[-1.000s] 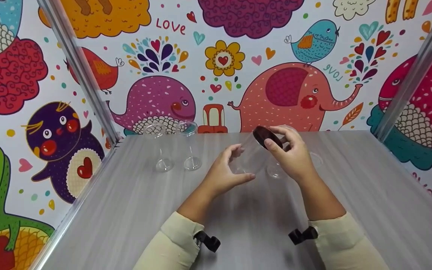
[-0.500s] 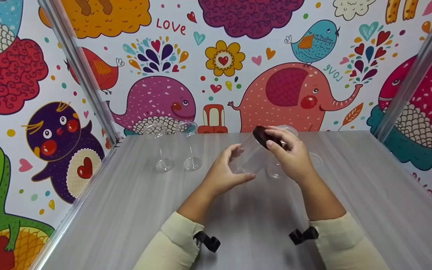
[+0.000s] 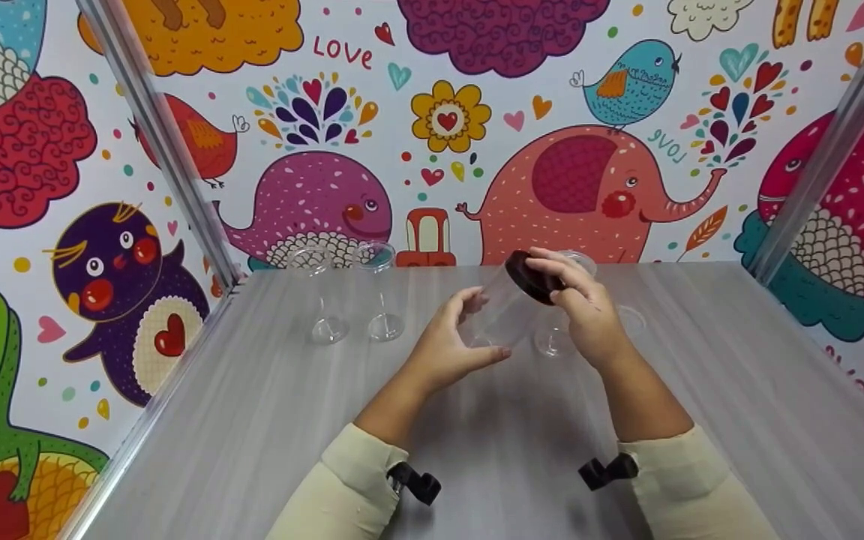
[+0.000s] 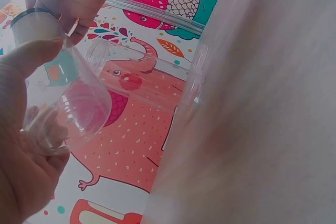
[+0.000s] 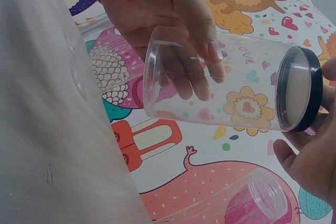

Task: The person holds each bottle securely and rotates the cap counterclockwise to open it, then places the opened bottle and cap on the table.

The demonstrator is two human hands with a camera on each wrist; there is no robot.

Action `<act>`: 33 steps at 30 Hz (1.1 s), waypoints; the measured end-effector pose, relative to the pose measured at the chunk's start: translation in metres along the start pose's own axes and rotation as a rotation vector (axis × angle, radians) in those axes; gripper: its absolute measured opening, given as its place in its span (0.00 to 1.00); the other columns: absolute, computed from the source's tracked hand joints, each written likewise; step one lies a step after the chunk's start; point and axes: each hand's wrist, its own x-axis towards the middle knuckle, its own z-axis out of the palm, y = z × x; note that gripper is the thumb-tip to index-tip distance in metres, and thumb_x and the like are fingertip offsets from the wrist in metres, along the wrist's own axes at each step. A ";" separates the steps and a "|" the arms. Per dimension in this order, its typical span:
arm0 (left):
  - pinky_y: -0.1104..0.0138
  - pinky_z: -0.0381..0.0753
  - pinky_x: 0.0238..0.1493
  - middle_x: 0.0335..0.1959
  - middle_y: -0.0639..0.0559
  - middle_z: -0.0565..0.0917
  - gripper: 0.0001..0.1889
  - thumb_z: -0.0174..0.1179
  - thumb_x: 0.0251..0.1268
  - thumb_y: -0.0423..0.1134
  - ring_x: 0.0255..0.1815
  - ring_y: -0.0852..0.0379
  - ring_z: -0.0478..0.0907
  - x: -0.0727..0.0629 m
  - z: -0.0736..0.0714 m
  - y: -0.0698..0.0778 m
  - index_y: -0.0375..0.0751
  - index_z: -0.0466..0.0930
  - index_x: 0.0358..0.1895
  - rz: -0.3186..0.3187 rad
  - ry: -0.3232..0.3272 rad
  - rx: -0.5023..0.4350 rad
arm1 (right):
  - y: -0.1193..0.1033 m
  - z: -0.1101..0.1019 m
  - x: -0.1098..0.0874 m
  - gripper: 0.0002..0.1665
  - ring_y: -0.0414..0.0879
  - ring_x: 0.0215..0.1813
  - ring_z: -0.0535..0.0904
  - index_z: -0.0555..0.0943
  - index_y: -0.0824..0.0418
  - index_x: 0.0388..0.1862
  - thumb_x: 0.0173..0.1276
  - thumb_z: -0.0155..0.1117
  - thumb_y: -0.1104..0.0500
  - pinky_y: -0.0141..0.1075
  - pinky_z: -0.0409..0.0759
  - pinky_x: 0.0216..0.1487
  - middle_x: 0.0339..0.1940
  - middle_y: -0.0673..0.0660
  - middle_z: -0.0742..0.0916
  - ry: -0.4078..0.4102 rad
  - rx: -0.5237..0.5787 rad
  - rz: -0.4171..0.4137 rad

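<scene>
In the head view, a clear plastic jar [image 3: 502, 309] is held tilted above the table, its dark lid [image 3: 528, 280] pointing up to the right. My left hand [image 3: 441, 343] grips the jar's lower body, thumb on the near side and fingers round the far side. The right hand [image 3: 588, 315] holds the lid's edge, its fingers lying over the top. The lid [image 5: 304, 88] sits on the mouth of the jar [image 5: 241, 103] in the right wrist view. Nothing shows inside the jar [image 4: 86, 106] in the left wrist view.
Two clear open jars [image 3: 327, 330] [image 3: 385, 327] stand upright at the back left of the grey table [image 3: 252, 450]. Another clear jar [image 3: 552, 343] stands behind my right hand, with a faint clear round shape [image 3: 633, 321] beside it. A patterned wall [image 3: 447, 45] closes the back.
My right fingers have shifted round on the lid, with the thumb now drawn back toward its lower right edge. The left hand and the jar stay in place.
</scene>
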 end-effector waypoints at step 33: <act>0.50 0.72 0.81 0.77 0.54 0.76 0.53 0.82 0.52 0.59 0.80 0.54 0.71 -0.001 0.001 0.001 0.53 0.63 0.81 0.027 -0.004 0.018 | 0.000 0.000 -0.001 0.21 0.49 0.74 0.72 0.84 0.58 0.68 0.80 0.59 0.60 0.22 0.81 0.62 0.75 0.56 0.79 0.073 -0.098 -0.006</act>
